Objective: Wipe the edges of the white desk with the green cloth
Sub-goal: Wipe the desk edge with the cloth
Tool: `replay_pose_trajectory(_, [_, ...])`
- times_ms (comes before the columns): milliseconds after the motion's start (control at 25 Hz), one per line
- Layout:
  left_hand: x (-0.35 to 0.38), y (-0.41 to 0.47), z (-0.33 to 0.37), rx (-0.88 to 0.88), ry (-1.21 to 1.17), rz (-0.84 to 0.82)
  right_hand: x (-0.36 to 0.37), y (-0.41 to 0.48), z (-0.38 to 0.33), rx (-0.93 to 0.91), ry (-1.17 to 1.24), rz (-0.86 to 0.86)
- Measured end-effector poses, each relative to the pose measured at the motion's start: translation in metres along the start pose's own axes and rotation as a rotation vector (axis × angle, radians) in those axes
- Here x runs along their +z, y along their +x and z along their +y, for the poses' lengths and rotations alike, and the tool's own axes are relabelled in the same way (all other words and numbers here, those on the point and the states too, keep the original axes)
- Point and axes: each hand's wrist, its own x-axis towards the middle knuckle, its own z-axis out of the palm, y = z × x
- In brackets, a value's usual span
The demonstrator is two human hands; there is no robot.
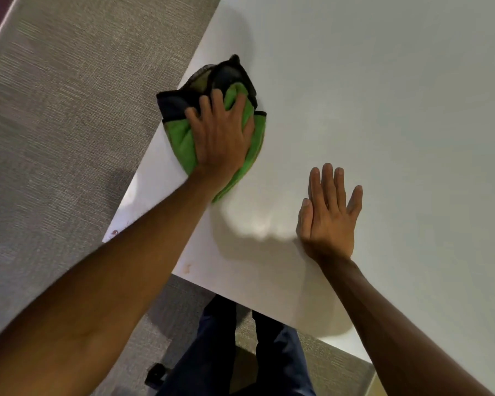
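The white desk (383,110) fills the right and upper part of the view, with its left edge running diagonally from top centre to a corner at lower left. A green cloth (180,138) with a dark trim lies bunched at that left edge, partly hanging over it. My left hand (220,132) presses down on the cloth, fingers curled into its folds. My right hand (329,215) lies flat on the desk top to the right, fingers spread, holding nothing.
Grey carpet (55,124) covers the floor left of the desk. Two small brownish marks (115,232) sit near the desk's lower left corner. My legs in dark trousers (220,352) stand below the near edge, beside a small black object (156,374) on the floor.
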Motion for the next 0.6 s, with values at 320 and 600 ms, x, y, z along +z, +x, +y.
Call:
replay_pose_trajectory(320, [-0.027,-0.169,0.001,0.619,-0.241,-0.031,0.0,0.0,0.003,-0.007,0.003,-0.02])
replay_pose_trajectory(600, [-0.001,-0.045,-0.006,0.076,0.02,-0.017,0.007,-0.002,0.004,-0.023,-0.003,0.056])
